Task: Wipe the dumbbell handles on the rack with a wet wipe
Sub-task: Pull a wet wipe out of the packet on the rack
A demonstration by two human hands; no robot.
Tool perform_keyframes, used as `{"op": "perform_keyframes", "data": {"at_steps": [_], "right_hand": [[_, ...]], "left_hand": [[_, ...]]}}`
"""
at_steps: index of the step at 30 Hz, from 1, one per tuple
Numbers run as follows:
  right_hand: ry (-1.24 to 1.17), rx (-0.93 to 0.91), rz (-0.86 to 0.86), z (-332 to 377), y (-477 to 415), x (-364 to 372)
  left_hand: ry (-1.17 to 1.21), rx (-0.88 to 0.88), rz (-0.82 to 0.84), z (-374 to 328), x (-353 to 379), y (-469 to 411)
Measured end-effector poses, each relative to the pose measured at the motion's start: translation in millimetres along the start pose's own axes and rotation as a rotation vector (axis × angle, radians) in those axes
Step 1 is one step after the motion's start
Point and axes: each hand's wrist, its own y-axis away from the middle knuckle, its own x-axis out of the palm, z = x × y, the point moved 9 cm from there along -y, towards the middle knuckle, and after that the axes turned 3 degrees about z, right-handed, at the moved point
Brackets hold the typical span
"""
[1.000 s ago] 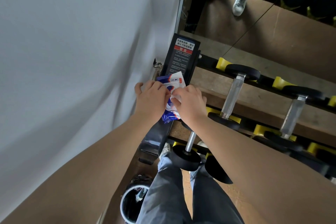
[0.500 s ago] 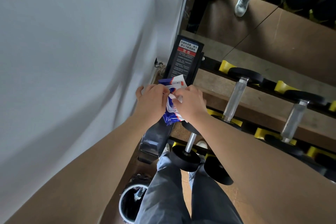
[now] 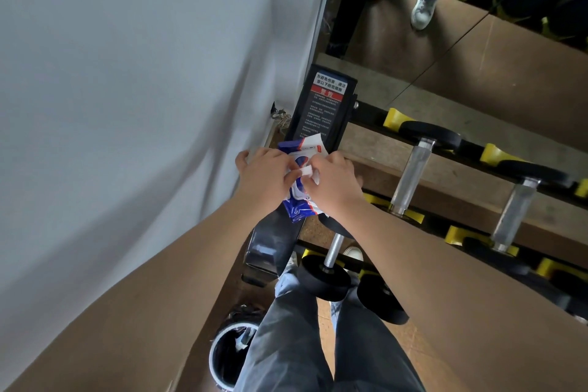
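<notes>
My left hand grips the crinkly blue-and-white plastic wet-wipe pack atop the black metal rack end post. My right hand pinches the white wipe tab at its opening. I'd pull straight up, slowly, pinning the pack so only 1 sheet comes. The ribbed chrome dumbbell handles lie just right, unwiped.

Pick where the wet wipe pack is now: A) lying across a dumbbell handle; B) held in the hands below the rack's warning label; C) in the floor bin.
B: the left hand grips the blue wet wipe pack, the right hand pinches a white piece at it, under the warning label.
</notes>
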Motion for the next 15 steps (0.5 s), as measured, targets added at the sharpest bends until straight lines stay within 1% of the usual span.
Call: {"op": "perform_keyframes", "data": {"at_steps": [3, 8, 12, 13, 15], "right_hand": [[0.030, 0.008, -0.013, 3.3, 2.0, -0.8], [0.000, 0.013, 0.002, 8.2, -0.2, -4.2], [0.030, 0.006, -0.007, 10.0, -0.4, -6.2], [0.037, 0.006, -0.011, 10.7, 0.0, -5.9], [0.044, 0.007, -0.025, 11.1, 0.9, -5.6]], "left_hand": [[-0.026, 0.007, 0.064, -2.2, -0.8, 2.8], [0.179, -0.007, 0.063, -0.3, -6.8, 9.5], [0.248, 0.024, 0.072, -1.3, -5.4, 14.9], [0.250, 0.033, 0.053, -1.4, -5.2, 15.9], [0.171, 0.033, -0.058, -0.2, -12.4, 17.1]]}}
